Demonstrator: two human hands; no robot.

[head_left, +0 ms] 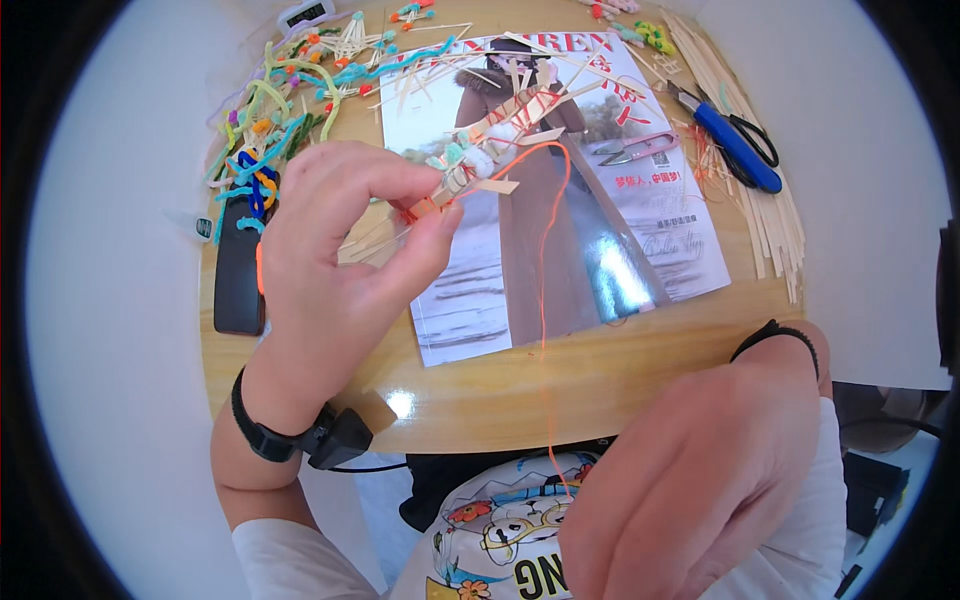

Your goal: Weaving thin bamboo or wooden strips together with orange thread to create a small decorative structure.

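Note:
Between the thumb and fingers of my left hand (345, 225) is a craft figure (470, 165) built of thin bamboo strips, bound with thread and bits of fuzzy white and pale green pipe cleaner. Loose strip ends stick out from its sides and far end. From the figure an orange thread (543, 290) loops up, then runs down over the table edge to my right hand (690, 480). That hand is low at the right, near my lap, its fingers folded around the thread's end. Its fingertips are hidden.
A magazine (460, 310) lies under the figure, with pink thread snips (635, 148) on it. Blue-handled pliers (735, 145) rest on bamboo strips (765, 230) at the right. Coloured pipe-cleaner pieces (330, 80) crowd the far left, above a dark phone (238, 270).

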